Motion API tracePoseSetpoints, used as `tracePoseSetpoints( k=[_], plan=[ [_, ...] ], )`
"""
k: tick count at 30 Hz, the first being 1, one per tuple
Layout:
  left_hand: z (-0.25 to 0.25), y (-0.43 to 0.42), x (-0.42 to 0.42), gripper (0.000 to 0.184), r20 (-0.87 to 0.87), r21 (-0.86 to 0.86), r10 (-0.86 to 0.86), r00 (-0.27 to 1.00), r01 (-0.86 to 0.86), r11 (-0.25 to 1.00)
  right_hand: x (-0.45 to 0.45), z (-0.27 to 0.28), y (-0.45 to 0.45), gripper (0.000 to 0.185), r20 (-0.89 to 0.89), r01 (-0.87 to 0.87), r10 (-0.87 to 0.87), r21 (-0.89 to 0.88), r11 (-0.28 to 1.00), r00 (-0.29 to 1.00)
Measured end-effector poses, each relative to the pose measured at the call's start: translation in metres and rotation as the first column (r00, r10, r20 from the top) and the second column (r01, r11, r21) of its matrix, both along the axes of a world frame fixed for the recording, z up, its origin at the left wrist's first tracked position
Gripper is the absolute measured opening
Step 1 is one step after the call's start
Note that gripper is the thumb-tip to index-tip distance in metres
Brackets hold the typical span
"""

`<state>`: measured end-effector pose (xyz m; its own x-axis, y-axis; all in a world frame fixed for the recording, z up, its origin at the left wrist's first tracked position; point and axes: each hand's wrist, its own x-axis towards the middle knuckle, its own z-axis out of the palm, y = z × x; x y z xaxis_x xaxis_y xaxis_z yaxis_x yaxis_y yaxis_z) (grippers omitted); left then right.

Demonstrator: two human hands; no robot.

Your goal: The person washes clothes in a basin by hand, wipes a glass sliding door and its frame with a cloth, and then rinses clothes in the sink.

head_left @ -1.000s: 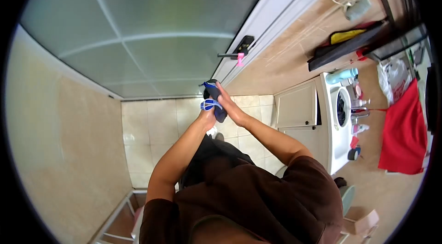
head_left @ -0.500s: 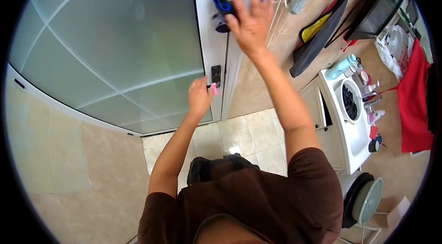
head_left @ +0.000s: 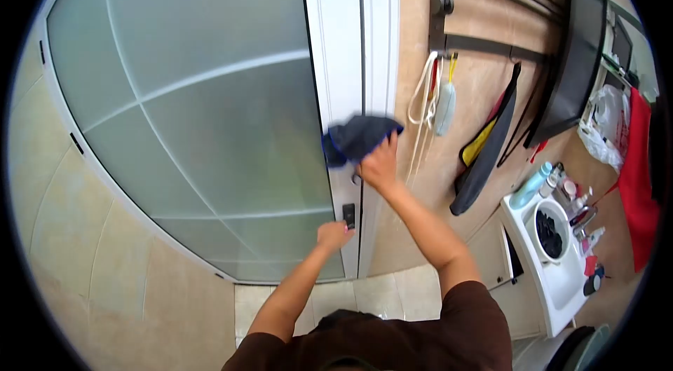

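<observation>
My right hand [head_left: 379, 165] grips a dark grey cloth [head_left: 361, 138] with a blue edge. The cloth lies bunched over the white door frame [head_left: 336, 42], its left end reaching the frosted glass door [head_left: 217, 140]. Lower down, my left hand [head_left: 334, 236] is closed at the black door handle [head_left: 349, 215]; a speck of pink shows by its fingers. A small dark hook [head_left: 356, 179] sticks out just below the cloth, partly behind my right hand.
On the right wall, a dark rack [head_left: 491, 45] carries a white cord [head_left: 423, 94], a pale blue pouch [head_left: 445, 110] and a grey-and-yellow cloth [head_left: 486, 147]. Below stands a washbasin [head_left: 561, 287] with bottles and a white tub [head_left: 563, 241] holding dark fabric.
My right hand has gone from spread over the cloth to gripping it, and the cloth now lies nearer the handle. My left hand stays by the handle. The view has tilted upward.
</observation>
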<state>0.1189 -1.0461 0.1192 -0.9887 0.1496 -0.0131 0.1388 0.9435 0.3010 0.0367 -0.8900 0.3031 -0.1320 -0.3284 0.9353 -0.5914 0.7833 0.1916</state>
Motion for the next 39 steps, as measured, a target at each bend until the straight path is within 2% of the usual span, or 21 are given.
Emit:
tracePoseSetpoints(
  k=[4,5,7,10,12,14,15,17,18,21,25,27,29,31,32,33,34,35,36,38,39],
  plan=[
    [-0.006,-0.003,0.000,0.042,-0.015,-0.018,-0.027,1.000,0.027,0.999,-0.012,0.213,-0.019,0.029,-0.291,0.049,-0.077,-0.104,0.993,0.953],
    [-0.005,-0.004,-0.001,0.042,-0.016,-0.031,-0.034,0.999,0.034,0.999,-0.016,0.264,-0.025,0.031,-0.389,-0.022,-0.030,-0.128,0.991,0.921],
    [0.001,-0.003,0.000,0.044,0.017,-0.034,-0.041,0.999,0.041,0.999,-0.018,0.354,-0.034,0.032,-0.450,0.054,-0.109,-0.133,0.990,0.886],
    [-0.003,-0.006,0.001,0.045,0.030,-0.041,-0.054,0.998,0.055,0.998,-0.018,0.454,-0.045,0.037,-0.432,0.034,-0.150,-0.265,0.964,0.889],
    [-0.002,-0.005,-0.003,0.045,0.062,-0.043,-0.039,0.997,0.041,0.998,-0.025,0.485,-0.055,0.036,-0.488,-0.033,-0.137,-0.324,0.945,0.862],
    [-0.007,-0.007,-0.008,0.046,0.071,-0.025,-0.041,0.997,0.042,0.999,-0.030,0.482,-0.061,0.038,-0.580,-0.097,-0.130,-0.343,0.934,0.804],
    [-0.009,-0.008,-0.008,0.046,0.062,-0.013,-0.048,0.997,0.049,0.999,-0.023,0.469,-0.059,0.040,-0.506,-0.061,-0.103,-0.298,0.953,0.857],
    [0.000,-0.009,-0.001,0.045,0.072,0.003,-0.058,0.996,0.058,0.998,-0.008,0.421,-0.055,0.040,-0.479,-0.134,0.022,-0.200,0.971,0.878],
    [0.002,-0.009,-0.003,0.045,0.066,0.002,-0.044,0.997,0.044,0.999,-0.010,0.389,-0.055,0.039,-0.490,-0.143,0.036,-0.183,0.973,0.871],
    [0.001,-0.006,-0.003,0.044,0.073,0.005,-0.035,0.997,0.035,0.999,-0.006,0.266,-0.049,0.040,-0.248,-0.097,0.071,-0.096,0.991,0.966],
    [-0.010,-0.011,-0.007,0.043,0.033,0.083,-0.045,0.998,0.042,0.996,0.012,0.092,-0.031,0.041,-0.067,-0.095,0.102,0.095,0.991,0.993],
    [-0.021,-0.012,-0.007,0.043,-0.045,0.152,-0.030,0.999,0.036,0.988,0.007,0.049,-0.015,0.043,-0.054,-0.135,0.152,0.234,0.963,0.987],
    [-0.042,-0.013,-0.008,0.042,-0.127,0.219,-0.005,0.992,0.033,0.975,-0.008,0.035,0.003,0.044,-0.039,-0.197,0.228,0.373,0.907,0.973],
    [-0.046,-0.013,-0.008,0.041,-0.155,0.232,0.008,0.988,0.029,0.972,0.000,0.080,0.004,0.041,-0.046,-0.044,0.057,0.256,0.966,0.997],
    [-0.058,-0.015,-0.014,0.041,-0.126,0.278,0.008,0.992,0.028,0.960,-0.007,0.108,0.002,0.034,-0.132,-0.003,0.018,0.114,0.993,0.991],
    [-0.052,-0.017,-0.014,0.042,-0.056,0.317,-0.025,0.998,0.042,0.948,-0.007,0.143,0.002,0.027,-0.150,0.114,-0.107,0.043,0.993,0.983],
    [-0.054,-0.016,-0.015,0.043,-0.069,0.275,-0.006,0.998,0.025,0.961,-0.006,0.169,0.001,0.041,0.127,0.306,-0.318,0.105,0.946,0.940],
    [-0.058,-0.018,-0.017,0.042,-0.037,0.310,0.002,0.999,0.009,0.951,-0.012,0.189,-0.001,0.040,0.008,0.203,-0.203,-0.058,0.977,0.979],
    [-0.064,-0.019,-0.019,0.042,-0.005,0.346,0.025,1.000,-0.021,0.938,-0.017,0.203,-0.004,0.037,-0.267,-0.031,-0.015,-0.165,0.986,0.964],
    [-0.075,-0.023,-0.023,0.041,0.023,0.401,0.025,0.999,-0.032,0.915,-0.020,0.188,-0.003,0.045,-0.075,-0.035,0.024,-0.148,0.988,0.997],
    [-0.072,-0.022,-0.020,0.039,0.021,0.412,0.034,0.999,-0.040,0.910,-0.017,0.160,-0.002,0.041,-0.095,-0.072,0.058,-0.157,0.985,0.994]
  ],
)
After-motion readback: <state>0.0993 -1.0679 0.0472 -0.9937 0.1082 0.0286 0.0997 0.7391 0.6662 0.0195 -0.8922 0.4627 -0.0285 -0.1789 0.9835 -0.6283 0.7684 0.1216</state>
